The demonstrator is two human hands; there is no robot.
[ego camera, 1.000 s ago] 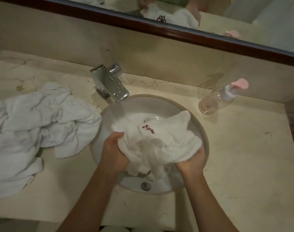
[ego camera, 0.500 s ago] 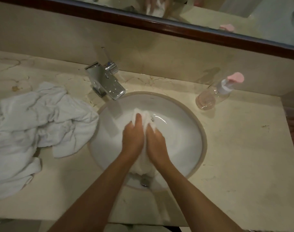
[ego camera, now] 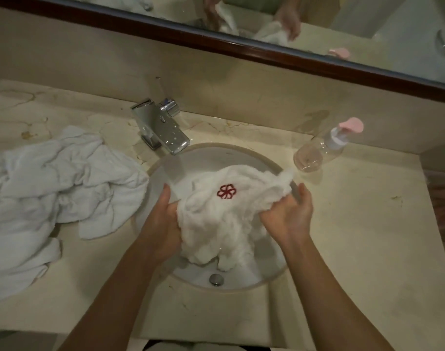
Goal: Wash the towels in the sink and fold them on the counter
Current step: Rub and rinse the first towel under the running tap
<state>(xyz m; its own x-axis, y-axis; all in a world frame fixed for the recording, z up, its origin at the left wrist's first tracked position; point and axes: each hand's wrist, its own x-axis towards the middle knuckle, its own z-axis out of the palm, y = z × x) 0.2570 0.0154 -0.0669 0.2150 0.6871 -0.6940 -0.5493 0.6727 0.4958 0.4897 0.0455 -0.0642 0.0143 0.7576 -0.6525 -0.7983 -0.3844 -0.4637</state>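
The small white towel (ego camera: pixel 224 211), marked with a red flower emblem (ego camera: pixel 226 191), has been spread open again over the sink (ego camera: pixel 244 158); half a second ago it was squeezed into a narrow wad between two hands pressed together in the middle of the basin. The hands have since been drawn apart. The left hand (ego camera: pixel 163 224) is now at the left edge of the cloth, its fingers curled into the fabric, and the right hand (ego camera: pixel 289 216) is at the right edge with a fold pinched between thumb and fingers, so each grip is closed on the towel. The arrangement matches the one seen a second ago, which suggests a repeated rub-and-open scrubbing cycle; washing is judged to be under way, with folding not yet begun.

The towel is held above the bowl, its lower part hanging toward the drain (ego camera: pixel 216 279). No water can be seen running from the tap (ego camera: pixel 163 130). A crumpled heap of white towels (ego camera: pixel 51 193) lies on the bench (ego camera: pixel 355 236) to the left, apparently unmoved, and the pump bottle (ego camera: pixel 325 148) stands at the far right of the sink as before.
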